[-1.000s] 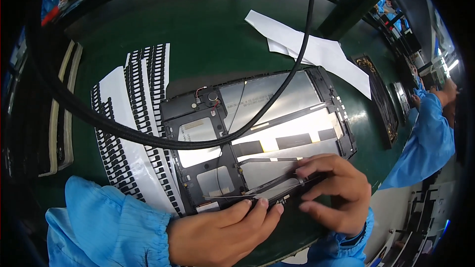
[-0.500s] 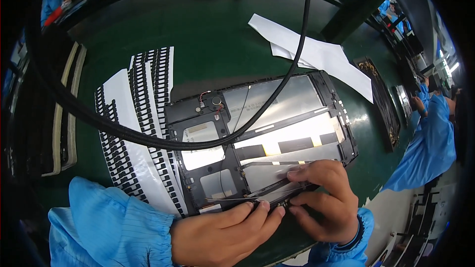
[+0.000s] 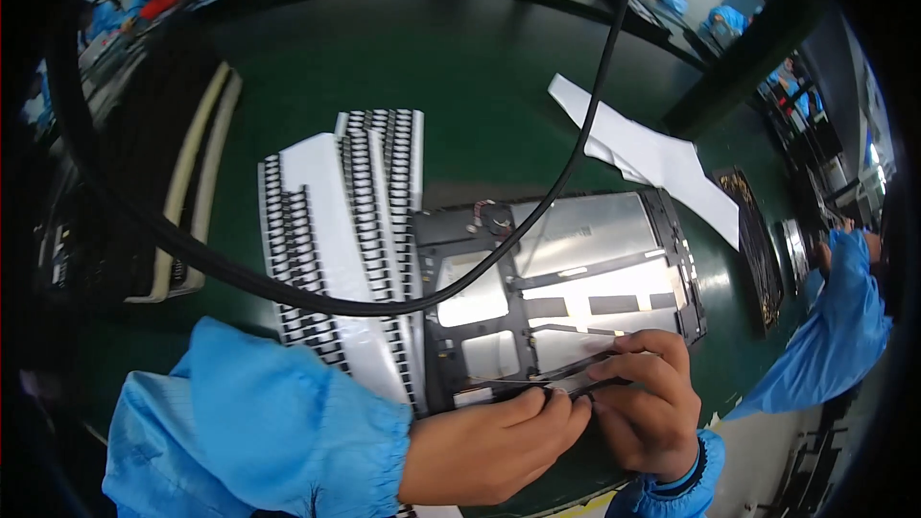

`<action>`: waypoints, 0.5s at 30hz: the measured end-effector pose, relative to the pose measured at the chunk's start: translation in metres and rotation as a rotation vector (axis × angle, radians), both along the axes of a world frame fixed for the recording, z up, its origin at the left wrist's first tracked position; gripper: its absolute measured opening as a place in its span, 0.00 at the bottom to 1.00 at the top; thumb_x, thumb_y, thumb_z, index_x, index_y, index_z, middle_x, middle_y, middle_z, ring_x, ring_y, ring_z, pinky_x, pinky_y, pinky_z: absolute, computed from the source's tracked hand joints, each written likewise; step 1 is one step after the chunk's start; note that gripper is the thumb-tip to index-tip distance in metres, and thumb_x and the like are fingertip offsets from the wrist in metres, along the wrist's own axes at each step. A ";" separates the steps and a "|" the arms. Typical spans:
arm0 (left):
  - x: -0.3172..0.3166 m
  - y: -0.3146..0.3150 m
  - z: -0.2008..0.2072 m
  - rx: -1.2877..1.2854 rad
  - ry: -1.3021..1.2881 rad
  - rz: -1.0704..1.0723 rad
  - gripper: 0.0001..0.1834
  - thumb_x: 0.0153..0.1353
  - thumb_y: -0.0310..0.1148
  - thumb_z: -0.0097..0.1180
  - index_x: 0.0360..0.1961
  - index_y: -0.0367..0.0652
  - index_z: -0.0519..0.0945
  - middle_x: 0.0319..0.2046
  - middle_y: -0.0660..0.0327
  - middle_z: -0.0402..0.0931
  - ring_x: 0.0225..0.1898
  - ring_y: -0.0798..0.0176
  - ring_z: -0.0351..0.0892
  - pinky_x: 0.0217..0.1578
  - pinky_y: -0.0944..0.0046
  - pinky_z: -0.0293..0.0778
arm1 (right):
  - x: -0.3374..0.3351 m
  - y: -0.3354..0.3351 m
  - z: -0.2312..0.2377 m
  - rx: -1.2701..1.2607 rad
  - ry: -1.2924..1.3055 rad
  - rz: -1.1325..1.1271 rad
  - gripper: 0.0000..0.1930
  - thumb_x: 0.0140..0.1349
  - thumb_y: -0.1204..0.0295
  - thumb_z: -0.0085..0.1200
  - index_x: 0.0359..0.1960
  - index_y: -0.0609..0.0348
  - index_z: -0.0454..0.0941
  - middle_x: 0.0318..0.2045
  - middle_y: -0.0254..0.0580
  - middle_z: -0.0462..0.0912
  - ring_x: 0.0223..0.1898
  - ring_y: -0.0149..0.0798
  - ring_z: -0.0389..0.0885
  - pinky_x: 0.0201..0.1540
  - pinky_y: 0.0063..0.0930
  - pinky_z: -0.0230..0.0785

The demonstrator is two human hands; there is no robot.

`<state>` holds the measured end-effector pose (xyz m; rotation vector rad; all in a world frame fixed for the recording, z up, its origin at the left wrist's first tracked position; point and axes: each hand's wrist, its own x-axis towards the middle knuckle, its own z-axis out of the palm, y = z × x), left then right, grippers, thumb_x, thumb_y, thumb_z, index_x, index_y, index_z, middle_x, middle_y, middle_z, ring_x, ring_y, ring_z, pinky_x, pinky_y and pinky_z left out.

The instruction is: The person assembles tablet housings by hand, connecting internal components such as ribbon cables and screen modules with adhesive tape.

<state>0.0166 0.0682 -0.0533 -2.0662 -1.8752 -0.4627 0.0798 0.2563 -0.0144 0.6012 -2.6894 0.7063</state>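
Observation:
An opened tablet housing [image 3: 590,230] with a black frame and silver metal plates lies on the green table in front of me. My left hand [image 3: 494,446] is closed at its near edge, fingertips pinching the frame's rim. Close beside those fingertips, my right hand [image 3: 652,403] is closed with thumb and fingers curled. It grips metal tweezers [image 3: 576,382], whose thin points reach left over the near part of the housing. What lies directly under the fingertips is hidden.
White sheets with rows of small black stickers [image 3: 331,221] lie left of the housing. Blank white paper [image 3: 652,149] and a dark tray [image 3: 753,240] are on the right. A black cable [image 3: 384,309] loops across the view. Foam-edged dark boards [image 3: 192,192] stand left. People in blue sit beyond.
My view has shifted, so the housing and sticker sheets appear farther right. Both hands stay at the housing's near edge, with the right hand still holding the tweezers.

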 end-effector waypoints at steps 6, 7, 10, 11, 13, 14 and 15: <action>-0.012 -0.029 0.002 0.235 -0.301 -0.226 0.14 0.54 0.27 0.41 0.38 0.28 0.73 0.44 0.43 0.69 0.45 0.48 0.71 0.47 0.57 0.68 | 0.005 -0.002 0.012 -0.149 -0.134 -0.162 0.11 0.34 0.82 0.58 0.25 0.61 0.76 0.33 0.42 0.76 0.38 0.44 0.72 0.38 0.31 0.66; -0.014 -0.043 0.006 0.282 -0.336 -0.294 0.13 0.55 0.25 0.40 0.37 0.28 0.73 0.42 0.43 0.70 0.44 0.47 0.72 0.46 0.55 0.68 | 0.003 -0.008 0.019 -0.147 -0.114 -0.150 0.11 0.34 0.82 0.58 0.25 0.61 0.76 0.33 0.42 0.76 0.38 0.44 0.72 0.38 0.31 0.66; -0.038 -0.085 0.002 0.351 -0.207 -0.025 0.12 0.46 0.24 0.51 0.34 0.32 0.76 0.34 0.49 0.74 0.35 0.50 0.75 0.35 0.57 0.74 | -0.014 -0.029 0.032 -0.090 -0.005 -0.130 0.11 0.36 0.81 0.58 0.26 0.62 0.76 0.32 0.44 0.75 0.36 0.45 0.73 0.36 0.32 0.66; -0.049 -0.094 0.001 0.359 -0.232 0.130 0.12 0.41 0.22 0.53 0.31 0.33 0.75 0.32 0.50 0.74 0.33 0.50 0.75 0.33 0.57 0.73 | -0.025 -0.040 0.030 -0.089 0.012 -0.137 0.11 0.36 0.81 0.58 0.26 0.62 0.76 0.32 0.44 0.75 0.36 0.45 0.73 0.36 0.32 0.66; -0.058 -0.102 0.008 0.271 -0.328 0.556 0.18 0.41 0.25 0.56 0.37 0.30 0.73 0.41 0.45 0.69 0.42 0.45 0.70 0.44 0.52 0.67 | -0.054 -0.063 0.024 -0.063 -0.064 -0.020 0.08 0.41 0.79 0.54 0.27 0.65 0.76 0.30 0.50 0.75 0.32 0.47 0.74 0.33 0.32 0.66; -0.059 -0.108 0.000 0.205 -0.309 0.710 0.21 0.42 0.28 0.57 0.40 0.30 0.71 0.44 0.43 0.67 0.45 0.43 0.67 0.47 0.52 0.64 | -0.074 -0.084 0.019 -0.051 -0.100 0.018 0.06 0.44 0.78 0.53 0.26 0.66 0.75 0.28 0.51 0.75 0.30 0.49 0.74 0.32 0.34 0.67; -0.063 -0.111 -0.014 0.141 -0.302 0.848 0.25 0.42 0.30 0.57 0.43 0.29 0.70 0.47 0.41 0.64 0.48 0.41 0.64 0.50 0.52 0.61 | -0.094 -0.102 0.010 -0.031 -0.143 0.040 0.05 0.46 0.78 0.52 0.25 0.66 0.75 0.26 0.53 0.74 0.28 0.51 0.74 0.30 0.36 0.67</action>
